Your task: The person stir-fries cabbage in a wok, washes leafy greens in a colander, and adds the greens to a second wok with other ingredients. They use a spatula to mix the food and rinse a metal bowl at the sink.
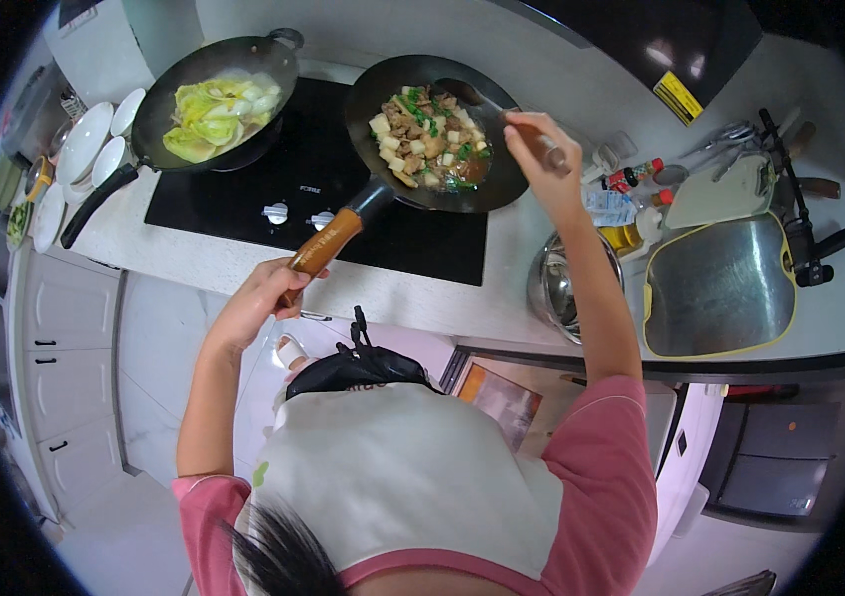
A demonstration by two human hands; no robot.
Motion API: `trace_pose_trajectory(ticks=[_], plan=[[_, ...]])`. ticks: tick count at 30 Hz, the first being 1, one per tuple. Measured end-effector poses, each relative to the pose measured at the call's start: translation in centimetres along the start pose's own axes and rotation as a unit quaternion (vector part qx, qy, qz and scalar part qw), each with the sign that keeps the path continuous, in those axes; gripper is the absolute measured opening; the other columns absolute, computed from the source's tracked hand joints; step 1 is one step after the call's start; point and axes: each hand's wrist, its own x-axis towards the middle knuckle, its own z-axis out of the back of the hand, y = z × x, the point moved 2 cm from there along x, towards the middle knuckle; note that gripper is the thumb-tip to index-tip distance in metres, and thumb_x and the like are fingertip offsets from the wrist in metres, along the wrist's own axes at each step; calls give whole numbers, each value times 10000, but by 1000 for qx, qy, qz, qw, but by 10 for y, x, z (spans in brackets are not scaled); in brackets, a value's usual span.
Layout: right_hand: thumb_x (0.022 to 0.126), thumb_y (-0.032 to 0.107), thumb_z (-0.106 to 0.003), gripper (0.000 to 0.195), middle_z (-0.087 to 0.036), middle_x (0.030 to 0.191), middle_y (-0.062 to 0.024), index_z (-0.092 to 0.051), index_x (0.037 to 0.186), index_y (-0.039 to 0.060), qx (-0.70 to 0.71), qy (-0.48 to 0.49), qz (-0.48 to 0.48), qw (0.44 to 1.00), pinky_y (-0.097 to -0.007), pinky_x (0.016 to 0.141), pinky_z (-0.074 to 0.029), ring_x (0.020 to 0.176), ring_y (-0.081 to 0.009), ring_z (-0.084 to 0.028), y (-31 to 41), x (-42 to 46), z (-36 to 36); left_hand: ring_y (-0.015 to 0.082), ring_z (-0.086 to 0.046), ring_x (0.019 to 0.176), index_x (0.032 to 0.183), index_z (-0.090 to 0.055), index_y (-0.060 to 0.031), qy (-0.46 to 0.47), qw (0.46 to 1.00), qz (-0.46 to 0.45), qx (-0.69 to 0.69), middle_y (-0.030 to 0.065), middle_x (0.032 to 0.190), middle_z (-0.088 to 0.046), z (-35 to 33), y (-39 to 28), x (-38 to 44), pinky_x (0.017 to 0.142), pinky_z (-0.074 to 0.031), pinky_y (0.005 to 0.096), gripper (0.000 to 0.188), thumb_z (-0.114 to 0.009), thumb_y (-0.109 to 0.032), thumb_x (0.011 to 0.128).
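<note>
My left hand (271, 292) is closed around the wooden handle (327, 242) of a dark wok (363, 93) over the right side of the cooktop. In the wok lie browned meat pieces, pale cubes and chopped greens (430, 134) with brown sauce. My right hand (549, 160) grips the wooden handle of a cooking spatula (541, 147) at the wok's right rim; the spatula's dark head rests inside, near the far wall. To the left, a second wok (161, 112) holds steaming pale green leaves (210, 127), its black handle pointing towards the near left.
White plates and bowls (87, 138) stand left of the black cooktop (422, 242). On the right are a steel pot (560, 283), a red-capped sauce bottle (632, 175), an oil bottle (627, 237), a yellow-edged cutting board (720, 287) and a knife rack (791, 179). A range hood (661, 45) overhangs the back right.
</note>
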Motion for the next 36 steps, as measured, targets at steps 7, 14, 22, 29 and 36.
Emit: trace_pose_trajectory(ticks=[7,14,22,29,36], plan=[[866,61,-678,109,-669,822,-49,-643,962,23,-91,49,32,994,-248,629,-485,697,-107,-616,35,-12,-15,68,-363,497,1080,-613,57,37,999,0,-7,-24,566,-403,6,0,1,508,-303,234,438,-510,-302,850],[914,19,-617,142,-673,1018,-114,-635,1050,-18,71,-28,-107,991,-272,791,-562,864,-165,-678,15,-4,5,62,-393,527,1044,-594,46,67,998,15,-13,-27,618,-429,12,1,4,523,-330,224,370,-537,-273,864],[900,-40,-595,125,-653,1019,-92,-644,1012,-11,57,57,-148,986,-273,891,-520,975,-176,-655,-6,-28,-6,51,-397,472,1125,-562,30,99,995,14,-2,-24,601,-447,16,0,7,451,-306,217,375,-482,-245,884],[837,-44,-638,154,-661,989,-101,-668,974,21,-68,112,-30,991,-294,852,-489,955,-201,-633,46,-28,18,52,-403,463,1138,-549,48,95,995,13,17,-21,639,-446,15,2,8,418,-328,224,377,-471,-229,894],[745,-59,-667,293,-606,1010,-84,-671,1001,84,-134,287,-51,947,-308,796,-487,932,-266,-614,87,-36,7,63,-407,464,1148,-547,60,72,997,19,33,-19,652,-441,10,9,9,447,-356,223,386,-471,-221,894]])
